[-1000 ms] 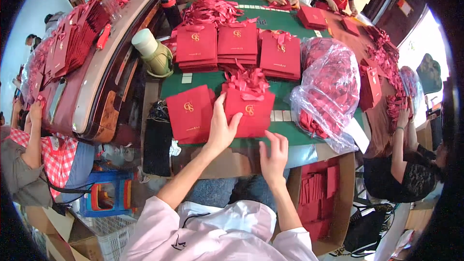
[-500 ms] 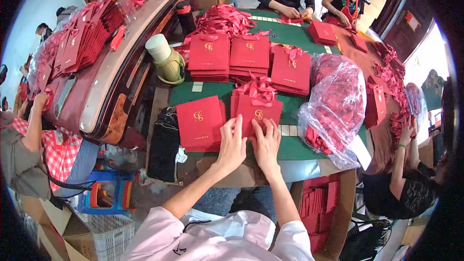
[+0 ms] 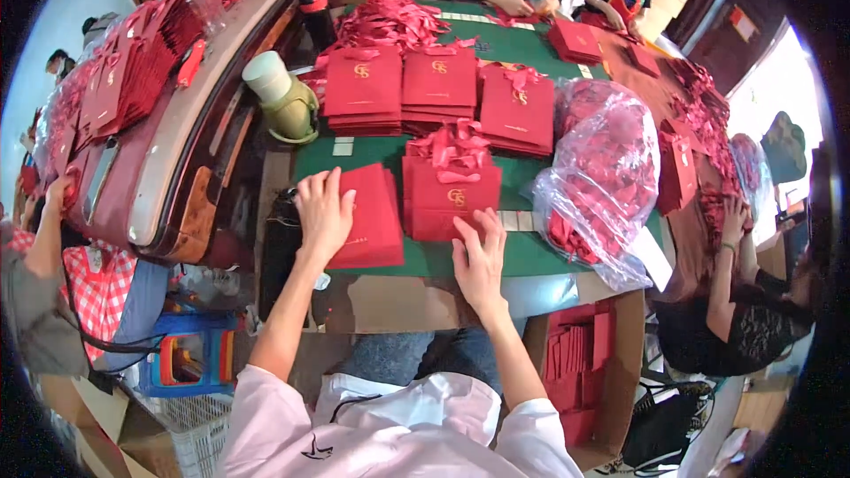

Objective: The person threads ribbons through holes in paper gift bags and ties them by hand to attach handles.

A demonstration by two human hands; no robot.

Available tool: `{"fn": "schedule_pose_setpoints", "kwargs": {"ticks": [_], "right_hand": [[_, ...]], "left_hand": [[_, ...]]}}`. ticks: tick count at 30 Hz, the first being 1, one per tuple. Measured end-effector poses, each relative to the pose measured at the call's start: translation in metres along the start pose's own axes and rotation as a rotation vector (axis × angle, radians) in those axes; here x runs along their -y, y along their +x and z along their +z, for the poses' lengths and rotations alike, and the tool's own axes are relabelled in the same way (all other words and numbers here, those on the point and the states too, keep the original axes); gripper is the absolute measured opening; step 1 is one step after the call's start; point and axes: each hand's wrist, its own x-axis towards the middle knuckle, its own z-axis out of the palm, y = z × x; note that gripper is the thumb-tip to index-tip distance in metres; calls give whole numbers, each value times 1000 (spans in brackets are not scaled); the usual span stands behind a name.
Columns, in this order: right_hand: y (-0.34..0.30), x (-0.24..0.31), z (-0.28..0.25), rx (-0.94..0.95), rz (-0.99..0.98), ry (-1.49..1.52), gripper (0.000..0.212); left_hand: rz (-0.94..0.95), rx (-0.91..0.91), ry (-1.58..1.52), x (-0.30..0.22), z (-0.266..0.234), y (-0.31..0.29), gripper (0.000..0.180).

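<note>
My left hand (image 3: 324, 211) lies over the left edge of a stack of flat red paper bags (image 3: 376, 217), fingers apart. These bags show no ribbon. My right hand (image 3: 481, 257) is open, its fingertips by the lower right corner of a red gift bag (image 3: 443, 217) with a gold mark. Loops of pink-red ribbon (image 3: 456, 149) stick up behind that bag's top edge. Whether my right fingertips touch the bag, I cannot tell.
Behind stand three piles of red bags (image 3: 363, 88) and a ribbon heap (image 3: 390, 22). A clear plastic sack (image 3: 606, 168) lies right, a green flask (image 3: 283, 97) left. An open carton (image 3: 624, 381) sits below the table edge. Other people work around the tables.
My left hand has left the ribboned bag and moved left onto the stack of plain bags. My right hand has slid slightly down from the ribboned bag. The whole view has shifted a little.
</note>
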Motion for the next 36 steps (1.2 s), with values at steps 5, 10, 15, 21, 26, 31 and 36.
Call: {"fn": "schedule_pose_setpoints", "kwargs": {"ticks": [5,10,15,21,26,31,36], "right_hand": [[-24,-1,-31,-137,198,45,26],[-42,-51,-65,-275,375,-232,21],[-43,-89,-83,-254,329,-580,28],[-46,-88,-80,-138,369,-414,15],[-47,-41,-67,-75,519,65,10],[-48,7,-63,-48,738,651,6],[-51,35,-55,37,866,917,8]], "left_hand": [[20,-42,-128,-2,-5,1,41],[124,-144,-246,-14,-37,1,26],[201,-168,-307,-39,-59,-9,13],[180,91,-521,-70,-78,-28,10],[187,280,-590,-95,-58,-52,8],[191,254,-549,-122,-17,-71,9],[205,130,-456,-136,-6,-77,17]]}}
